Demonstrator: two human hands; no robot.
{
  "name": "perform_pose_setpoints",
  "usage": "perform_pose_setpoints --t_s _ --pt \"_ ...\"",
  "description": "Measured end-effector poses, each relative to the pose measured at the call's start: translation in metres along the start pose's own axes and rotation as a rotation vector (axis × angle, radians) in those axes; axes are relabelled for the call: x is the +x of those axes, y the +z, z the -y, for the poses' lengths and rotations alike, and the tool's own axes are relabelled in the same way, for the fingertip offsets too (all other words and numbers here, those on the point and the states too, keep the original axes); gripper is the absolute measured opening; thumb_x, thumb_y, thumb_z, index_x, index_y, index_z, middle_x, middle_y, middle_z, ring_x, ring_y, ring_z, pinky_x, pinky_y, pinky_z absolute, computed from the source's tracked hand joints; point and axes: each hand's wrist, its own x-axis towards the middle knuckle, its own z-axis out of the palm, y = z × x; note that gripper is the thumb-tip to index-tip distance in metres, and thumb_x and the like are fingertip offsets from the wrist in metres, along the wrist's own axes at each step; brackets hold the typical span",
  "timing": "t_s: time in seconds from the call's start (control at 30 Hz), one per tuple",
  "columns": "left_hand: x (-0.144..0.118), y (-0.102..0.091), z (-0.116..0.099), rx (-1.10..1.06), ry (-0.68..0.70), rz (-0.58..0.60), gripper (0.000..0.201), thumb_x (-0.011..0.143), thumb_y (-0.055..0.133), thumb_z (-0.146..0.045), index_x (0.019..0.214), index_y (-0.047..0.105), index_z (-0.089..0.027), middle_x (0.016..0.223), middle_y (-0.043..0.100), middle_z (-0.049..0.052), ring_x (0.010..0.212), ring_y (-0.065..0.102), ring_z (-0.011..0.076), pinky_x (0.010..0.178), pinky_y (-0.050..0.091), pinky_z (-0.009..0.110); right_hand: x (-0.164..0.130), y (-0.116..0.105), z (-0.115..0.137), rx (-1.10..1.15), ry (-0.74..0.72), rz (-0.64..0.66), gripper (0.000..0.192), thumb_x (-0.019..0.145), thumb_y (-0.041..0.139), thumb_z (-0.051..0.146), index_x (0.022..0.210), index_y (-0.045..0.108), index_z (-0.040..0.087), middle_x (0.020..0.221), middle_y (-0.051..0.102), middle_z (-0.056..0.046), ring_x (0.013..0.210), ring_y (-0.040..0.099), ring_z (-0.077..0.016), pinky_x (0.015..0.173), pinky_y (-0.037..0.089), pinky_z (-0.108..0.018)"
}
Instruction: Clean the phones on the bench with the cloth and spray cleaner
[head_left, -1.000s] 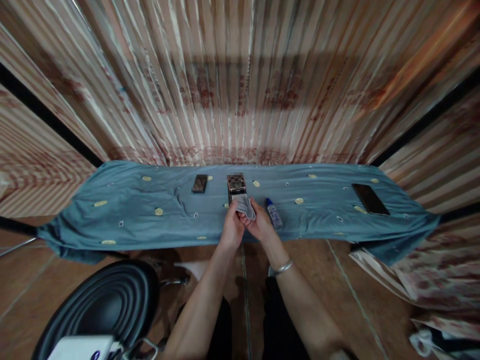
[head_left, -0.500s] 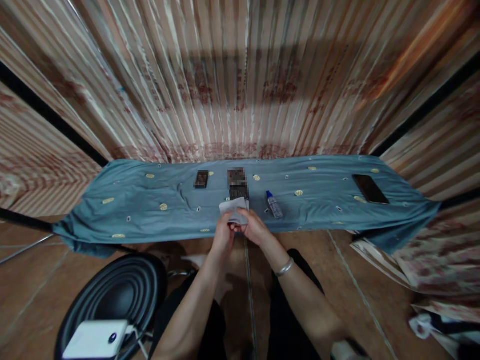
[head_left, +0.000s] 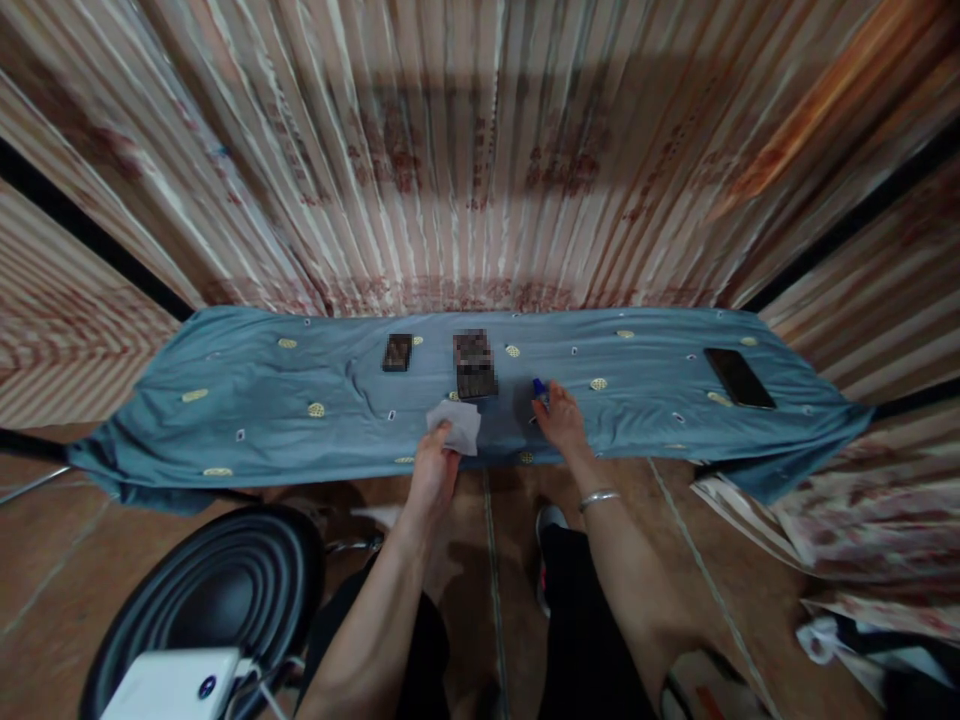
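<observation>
Right hand [head_left: 561,422] covers most of the small blue-capped plastic bottle [head_left: 539,387]; only cap shows, grip can't be told. Flat dark rectangular item [head_left: 474,365] at table centre is pixel-blurred. White box-shaped device [head_left: 171,686] cut off by bottom edge. Both forearms run out of frame.

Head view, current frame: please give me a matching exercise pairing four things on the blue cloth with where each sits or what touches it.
Things:
1. pale wiping cloth
2. small blue-capped bottle
3. black phone
4. small dark card

Places or states:
A. lying alone near the far right end of the blue cloth
B. pinched in the left hand
C. lying left of the blurred dark item in the middle
D. under the fingers of the right hand

Pairs: 1-B, 2-D, 3-A, 4-C
</observation>
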Motion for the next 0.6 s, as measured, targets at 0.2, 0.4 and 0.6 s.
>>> perform_pose_setpoints --t_s 0.2,0.4,0.6 --pt "-0.007 0.011 -0.011 -0.272 -0.112 -0.052 0.014 0.085 0.052 -0.016 0.087 0.066 -0.016 0.091 0.072 0.006 0.106 0.065 0.0189 0.098 0.049 0.033 -0.002 -0.003 0.007 0.137 0.086 0.108 0.029 0.078 0.061 0.022 0.104 0.071 0.014 0.104 0.075 -0.014 0.103 0.067 -0.0292 0.093 0.048 -0.042" --pt "-0.012 0.014 -0.023 -0.403 -0.192 -0.042 0.028 0.096 0.042 -0.023 0.093 0.069 -0.017 0.099 0.072 0.007 0.101 0.066 0.0147 0.101 0.045 0.029 -0.052 -0.003 0.042 0.945 0.115 0.490 0.036 0.070 0.076 0.044 0.098 0.074 0.022 0.102 0.076 -0.006 0.086 0.070 -0.0196 0.076 0.056 -0.031" --pt "-0.013 0.011 -0.021 -0.326 -0.191 0.026 0.040 0.098 0.039 -0.037 0.093 0.071 -0.014 0.089 0.073 0.006 0.095 0.067 0.0176 0.101 0.044 0.032 -0.081 0.011 0.056 0.814 -0.085 0.573 0.046 0.073 0.076 0.035 0.118 0.068 0.025 0.103 0.074 -0.003 0.089 0.069 -0.0206 0.079 0.058 -0.035"
